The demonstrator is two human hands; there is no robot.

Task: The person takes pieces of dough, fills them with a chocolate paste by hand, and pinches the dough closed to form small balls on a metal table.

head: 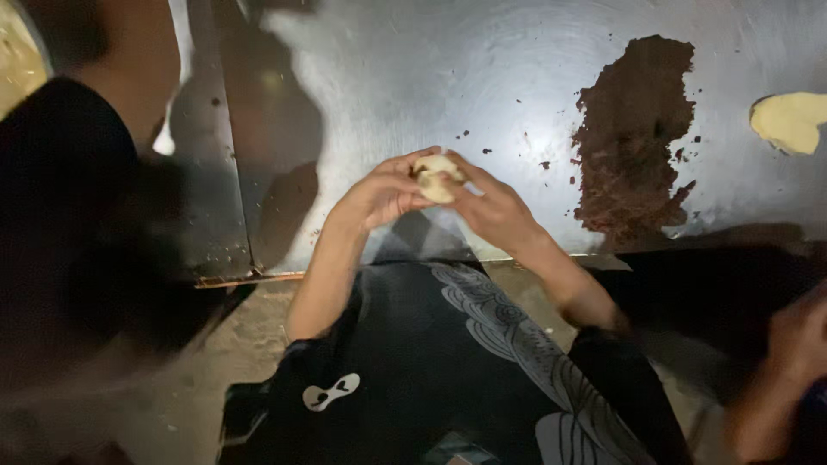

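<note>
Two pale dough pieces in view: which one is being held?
The dough ball, pinched between both hands above the metal griddle; the flattened dough piece lies untouched far right.

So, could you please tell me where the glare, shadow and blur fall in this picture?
Head view: glare whitens the grey metal tabletop above the pale dough ball held by left hand and right hand; left side in deep shadow; another person's hand motion-blurred.

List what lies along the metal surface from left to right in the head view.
Left hand → ball of dough, held between both hands → right hand → dark brown smear on the metal surface → flat pale piece of dough at the right edge.
</note>
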